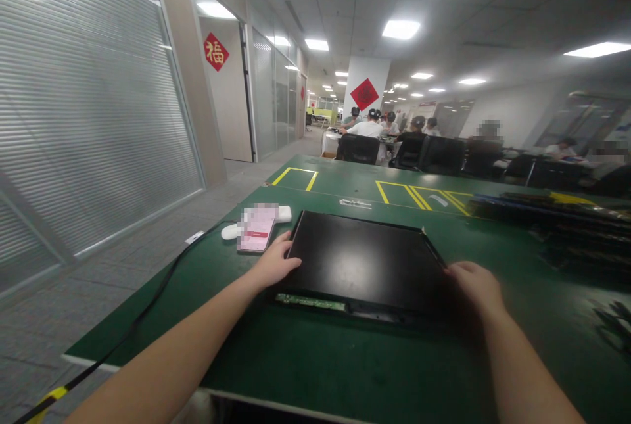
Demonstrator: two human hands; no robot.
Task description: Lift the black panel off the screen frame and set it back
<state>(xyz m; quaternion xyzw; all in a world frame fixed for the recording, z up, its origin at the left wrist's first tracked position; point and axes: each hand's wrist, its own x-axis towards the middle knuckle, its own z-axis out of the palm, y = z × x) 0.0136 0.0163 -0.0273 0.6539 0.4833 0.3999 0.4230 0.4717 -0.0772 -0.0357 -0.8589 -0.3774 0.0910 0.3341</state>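
A black LCD panel (pixel 362 254) lies before me on the green table (pixel 345 365), its dark screen facing up with a blurry reflection of light. Along its near edge runs a narrow green circuit board (pixel 310 302). My left hand (pixel 276 261) grips the panel's left edge, thumb on top of the screen and the other fingers at the side. At the right edge, my right hand (pixel 476 284) pinches the frame between thumb and fingers; part of its grip is hidden. A phone (pixel 257 230) with a pink screen rests just beyond my left hand.
White devices (pixel 231 232) lie beside the phone. A black cable (pixel 167 276) runs along the table's left edge. Several dark panels are stacked (pixel 582 230) at the right. Yellow tape outlines (pixel 296 171) mark the far side. Several people sit beyond, near black chairs (pixel 359 148).
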